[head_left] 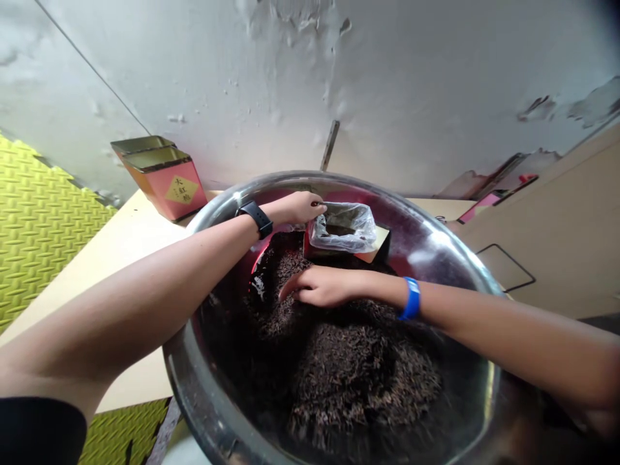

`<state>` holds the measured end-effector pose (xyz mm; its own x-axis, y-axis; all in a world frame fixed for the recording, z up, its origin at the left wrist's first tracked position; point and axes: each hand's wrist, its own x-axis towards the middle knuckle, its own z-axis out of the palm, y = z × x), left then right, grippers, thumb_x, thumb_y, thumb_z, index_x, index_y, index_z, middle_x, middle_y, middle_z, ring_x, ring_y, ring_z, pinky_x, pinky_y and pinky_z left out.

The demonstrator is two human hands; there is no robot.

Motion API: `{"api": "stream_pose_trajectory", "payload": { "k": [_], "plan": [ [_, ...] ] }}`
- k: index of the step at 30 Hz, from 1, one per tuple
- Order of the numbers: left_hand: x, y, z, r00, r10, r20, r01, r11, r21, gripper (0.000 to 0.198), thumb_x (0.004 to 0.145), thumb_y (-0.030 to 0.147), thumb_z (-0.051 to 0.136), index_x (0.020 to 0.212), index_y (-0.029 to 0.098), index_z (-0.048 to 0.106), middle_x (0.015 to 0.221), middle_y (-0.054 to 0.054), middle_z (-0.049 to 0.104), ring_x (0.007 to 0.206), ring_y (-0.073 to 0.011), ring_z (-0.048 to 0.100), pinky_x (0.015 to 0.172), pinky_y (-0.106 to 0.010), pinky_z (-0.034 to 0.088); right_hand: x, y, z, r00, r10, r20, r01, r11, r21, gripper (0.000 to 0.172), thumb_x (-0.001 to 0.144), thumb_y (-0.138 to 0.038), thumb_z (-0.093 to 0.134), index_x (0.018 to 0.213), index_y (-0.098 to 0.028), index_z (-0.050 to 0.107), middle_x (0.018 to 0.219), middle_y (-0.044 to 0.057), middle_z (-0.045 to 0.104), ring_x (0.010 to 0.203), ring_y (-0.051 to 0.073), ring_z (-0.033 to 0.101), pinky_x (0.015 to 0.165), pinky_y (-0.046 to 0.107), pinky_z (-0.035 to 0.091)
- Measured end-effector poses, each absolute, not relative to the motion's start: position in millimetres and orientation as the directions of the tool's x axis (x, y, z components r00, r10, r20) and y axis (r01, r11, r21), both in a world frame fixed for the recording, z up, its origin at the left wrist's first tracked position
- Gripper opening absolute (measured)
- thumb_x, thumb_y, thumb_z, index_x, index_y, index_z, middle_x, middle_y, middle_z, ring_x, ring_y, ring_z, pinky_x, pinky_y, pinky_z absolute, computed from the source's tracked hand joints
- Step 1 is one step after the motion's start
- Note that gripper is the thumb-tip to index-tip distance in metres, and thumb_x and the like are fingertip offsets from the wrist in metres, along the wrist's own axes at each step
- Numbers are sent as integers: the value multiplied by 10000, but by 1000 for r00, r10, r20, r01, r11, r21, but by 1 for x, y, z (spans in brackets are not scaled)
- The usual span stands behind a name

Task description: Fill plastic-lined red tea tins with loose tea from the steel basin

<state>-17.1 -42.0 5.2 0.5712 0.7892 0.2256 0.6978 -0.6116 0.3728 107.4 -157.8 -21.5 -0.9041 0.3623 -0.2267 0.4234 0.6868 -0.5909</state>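
Note:
A large metal basin [194, 361] holds a heap of dark, dry loose tea leaves [349, 371]. Near its far wall stands a small box with a clear plastic bag [361, 226] lining it, the bag's mouth folded over the rim. My left hand [306, 208], below a black watch, is closed at the left edge of the bag, gripping the plastic there. My right hand [327, 285], with a blue band at the wrist, reaches down over the leaves just in front of the box. Its visible fingers are stretched and slightly apart, with the fingertips touching the leaves; nothing shows in its grasp.
Left of the basin, pink boxes with open tops [169, 184] stand nested on a pale table [130, 381]. A peeling white wall [271, 97] rises behind. Yellow foam mat [43, 239] covers the floor at left. At right are a wooden panel [571, 245] and another pink item [482, 205].

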Motion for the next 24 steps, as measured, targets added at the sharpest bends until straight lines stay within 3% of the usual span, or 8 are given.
{"api": "stream_pose_trajectory", "payload": {
  "k": [4,8,12,20,24],
  "plan": [
    [-18,-39,1,583,773,249,673,-631,386,360,807,418,383,796,144,616,710,-54,605,573,-134,460,527,-258,297,67,-143,-49,-883,238,-405,450,677,-582,338,842,-145,403,1125,-138,587,1162,44,591,1020,131,544,894,220,388],
    [-19,-36,-1,587,763,270,659,-645,388,353,807,430,394,761,148,602,682,-49,589,556,-131,448,515,-260,290,54,-143,-61,-849,190,-493,463,715,-523,355,848,-163,398,1146,-95,578,1157,76,592,994,146,547,860,227,391],
    [-20,-36,-1,602,754,264,645,-654,396,370,815,443,389,767,144,601,665,-44,580,549,-128,435,516,-260,285,63,-149,-60,-827,144,-544,498,637,-588,341,857,-149,364,1083,-79,610,1076,74,627,905,130,564,791,220,412],
    [-20,-38,1,595,769,233,665,-634,396,383,812,446,385,835,144,619,709,-49,600,578,-133,458,548,-257,295,91,-160,-39,-859,91,-504,491,424,-761,304,829,-127,393,989,-69,645,1032,42,637,982,125,545,879,199,374],
    [-20,-40,3,602,762,239,659,-643,390,379,810,448,383,806,149,616,707,-53,599,570,-133,459,530,-259,286,106,-168,-29,-859,155,-487,511,288,-810,298,843,-173,417,988,-48,645,1001,54,650,977,135,556,881,210,377]
  ]
}}
